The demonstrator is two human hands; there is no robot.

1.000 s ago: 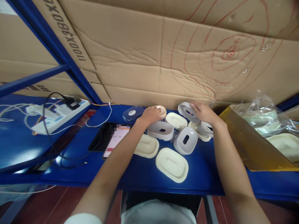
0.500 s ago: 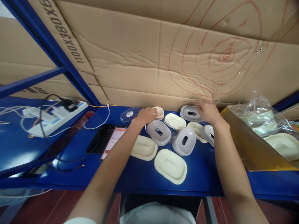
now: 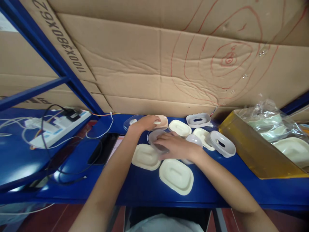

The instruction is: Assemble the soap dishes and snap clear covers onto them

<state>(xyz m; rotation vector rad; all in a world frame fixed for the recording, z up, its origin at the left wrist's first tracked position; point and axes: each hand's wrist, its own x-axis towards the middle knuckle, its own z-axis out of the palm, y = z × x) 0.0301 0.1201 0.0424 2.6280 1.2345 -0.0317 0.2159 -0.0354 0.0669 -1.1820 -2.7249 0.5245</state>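
Observation:
My left hand [image 3: 147, 122] is at the back of the table, fingers closed on the left end of a peach oval soap dish [image 3: 163, 121]. My right hand [image 3: 175, 145] reaches across the middle, its fingers over the right side of a grey slotted soap dish [image 3: 152, 138], blurred and partly covered. Beneath that hand and wrist, another grey dish [image 3: 194, 140] is mostly hidden. Cream oval trays lie around: one at the front [image 3: 177, 177], one at left [image 3: 145, 157], one behind [image 3: 180, 128]. Further grey dishes sit at right [image 3: 222, 144] and back right [image 3: 198, 120].
An amber-sided box [image 3: 243, 149] with plastic-wrapped dishes stands at right. A clear plastic lid [image 3: 130, 122] lies beside my left hand. A phone [image 3: 116, 148], cables and a white power strip [image 3: 60, 129] are at left. Cardboard [image 3: 135, 58] walls the back.
My right hand has left the grey dish at the back right and moved left and nearer, onto the middle grey dish. The right-hand grey dish is now uncovered. My left hand stays at the peach dish.

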